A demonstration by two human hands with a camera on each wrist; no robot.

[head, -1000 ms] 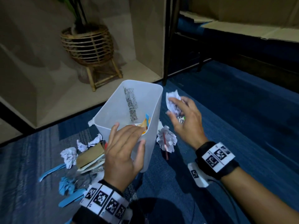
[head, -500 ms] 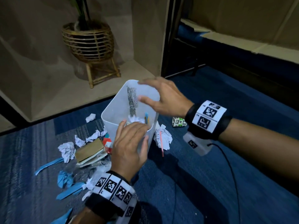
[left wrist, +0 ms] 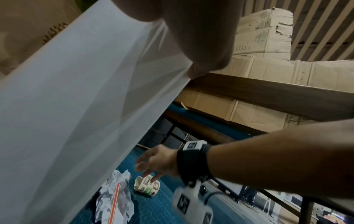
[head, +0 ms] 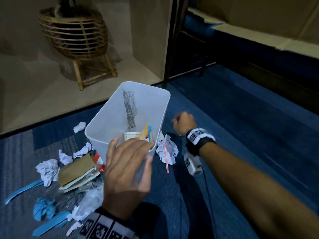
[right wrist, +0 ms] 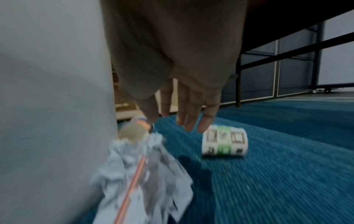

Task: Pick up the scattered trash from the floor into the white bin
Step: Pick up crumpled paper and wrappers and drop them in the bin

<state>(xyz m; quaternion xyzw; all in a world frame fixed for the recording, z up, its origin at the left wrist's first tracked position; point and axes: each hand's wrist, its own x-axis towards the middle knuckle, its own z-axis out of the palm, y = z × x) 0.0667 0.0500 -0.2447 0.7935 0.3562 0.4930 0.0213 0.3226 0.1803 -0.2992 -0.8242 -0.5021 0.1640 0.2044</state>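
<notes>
The white bin [head: 110,125] stands tilted on the blue carpet, and my left hand [head: 126,163] grips its near rim, fingers inside and thumb [left wrist: 201,45] pressed on the outer wall [left wrist: 76,106]. A white cup [head: 132,135] and an orange-blue wrapper [head: 147,133] lie inside. My right hand [right wrist: 191,106] hangs low to the right of the bin, fingers straight and empty, just above a green-and-black printed paper cup [right wrist: 225,141] lying on its side. A crumpled paper [head: 166,149] with a red straw [head: 166,157] across it leans against the bin's right side.
Left of the bin lies a trash pile: crumpled papers [head: 48,169], a brown cardboard piece [head: 76,169], blue strips [head: 22,188] and clear plastic. A rattan plant stand [head: 74,35] sits behind, and a black table leg [head: 168,49] rises beyond the bin.
My right hand carried a crumpled paper over the bin, let it go, then dropped to the floor right of the bin by the printed cup. My left hand kept hold of the bin.
</notes>
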